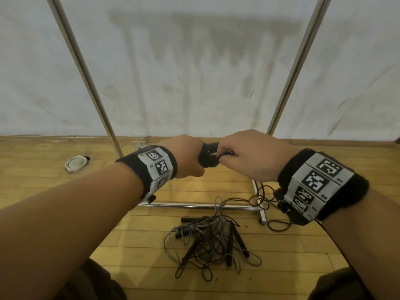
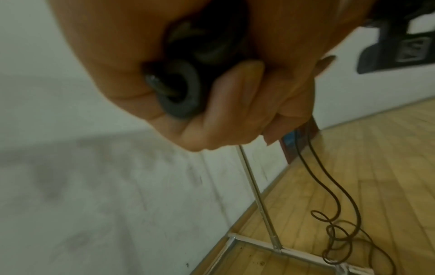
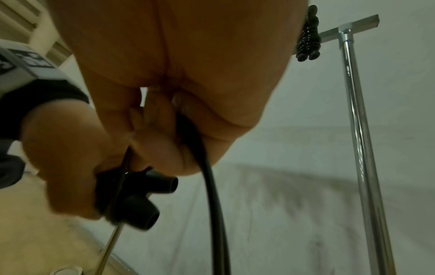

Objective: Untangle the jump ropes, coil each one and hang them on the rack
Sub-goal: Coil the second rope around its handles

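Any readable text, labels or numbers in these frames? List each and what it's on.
No text reads clearly in any view.
Left wristband: black-and-white square code markers, no words; tiny marks beside them too small to read.
Right wristband: same kind of markers; small characters at the edge too blurred to read.
Jump rope handles, rack, round floor cap: no print visible.

No legible txt anywhere.

A gym-like hall: wood-strip floor (image 1: 151, 234), scuffed white wall (image 1: 194, 72), metal rack (image 1: 86, 68), tangled jump ropes (image 1: 212, 241)
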`<control>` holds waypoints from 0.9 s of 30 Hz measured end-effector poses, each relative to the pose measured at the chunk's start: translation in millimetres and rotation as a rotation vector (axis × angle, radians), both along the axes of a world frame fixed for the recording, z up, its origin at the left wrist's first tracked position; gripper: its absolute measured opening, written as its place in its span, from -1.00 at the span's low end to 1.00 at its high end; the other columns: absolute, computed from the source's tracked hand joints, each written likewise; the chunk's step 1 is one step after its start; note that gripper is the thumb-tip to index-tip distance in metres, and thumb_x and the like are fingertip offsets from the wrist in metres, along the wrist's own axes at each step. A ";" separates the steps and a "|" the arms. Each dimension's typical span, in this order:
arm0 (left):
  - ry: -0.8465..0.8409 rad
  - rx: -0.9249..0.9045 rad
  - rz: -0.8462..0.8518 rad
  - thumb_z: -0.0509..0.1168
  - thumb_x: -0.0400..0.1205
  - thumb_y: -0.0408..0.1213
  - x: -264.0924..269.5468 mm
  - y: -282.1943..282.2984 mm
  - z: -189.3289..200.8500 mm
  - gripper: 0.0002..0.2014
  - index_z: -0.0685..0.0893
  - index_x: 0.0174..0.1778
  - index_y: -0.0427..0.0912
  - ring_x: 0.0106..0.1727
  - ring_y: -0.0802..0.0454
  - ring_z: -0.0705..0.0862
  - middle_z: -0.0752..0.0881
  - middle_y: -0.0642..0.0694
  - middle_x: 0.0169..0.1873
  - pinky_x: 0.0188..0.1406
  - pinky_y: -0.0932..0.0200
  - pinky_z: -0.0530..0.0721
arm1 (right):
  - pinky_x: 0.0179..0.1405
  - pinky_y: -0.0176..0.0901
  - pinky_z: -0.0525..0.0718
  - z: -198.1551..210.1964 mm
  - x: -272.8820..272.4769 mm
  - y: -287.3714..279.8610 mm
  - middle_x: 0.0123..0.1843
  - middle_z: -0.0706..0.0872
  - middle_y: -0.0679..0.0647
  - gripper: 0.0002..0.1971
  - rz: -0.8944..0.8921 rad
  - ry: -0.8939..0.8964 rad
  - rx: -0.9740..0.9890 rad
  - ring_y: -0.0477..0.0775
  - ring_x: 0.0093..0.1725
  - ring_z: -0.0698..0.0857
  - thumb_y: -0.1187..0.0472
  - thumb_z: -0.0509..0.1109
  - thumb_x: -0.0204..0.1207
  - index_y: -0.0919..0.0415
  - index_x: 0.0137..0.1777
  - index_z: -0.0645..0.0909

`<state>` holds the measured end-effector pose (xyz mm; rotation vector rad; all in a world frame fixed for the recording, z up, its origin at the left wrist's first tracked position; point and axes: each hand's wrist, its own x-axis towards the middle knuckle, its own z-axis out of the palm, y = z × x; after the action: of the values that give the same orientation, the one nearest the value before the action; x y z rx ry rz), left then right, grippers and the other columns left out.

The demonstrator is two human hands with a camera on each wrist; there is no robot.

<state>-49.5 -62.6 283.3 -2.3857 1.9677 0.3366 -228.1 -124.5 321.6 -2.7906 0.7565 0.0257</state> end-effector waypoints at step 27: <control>0.169 -0.186 0.166 0.49 0.57 -0.13 8.1 -2.4 19.0 -0.79 0.55 -0.15 -0.01 -0.38 0.08 0.65 0.70 -0.01 -0.30 -0.55 0.22 0.48 | -0.17 0.01 0.65 -50.0 21.2 13.0 -0.21 0.72 0.06 -0.59 -0.125 -0.105 0.257 0.06 -0.24 0.67 -0.01 0.06 0.84 0.19 0.03 0.68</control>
<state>-41.5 -64.9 302.3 -2.7312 1.9501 0.3884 -206.9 -111.5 271.6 -2.4774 0.8360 -0.0432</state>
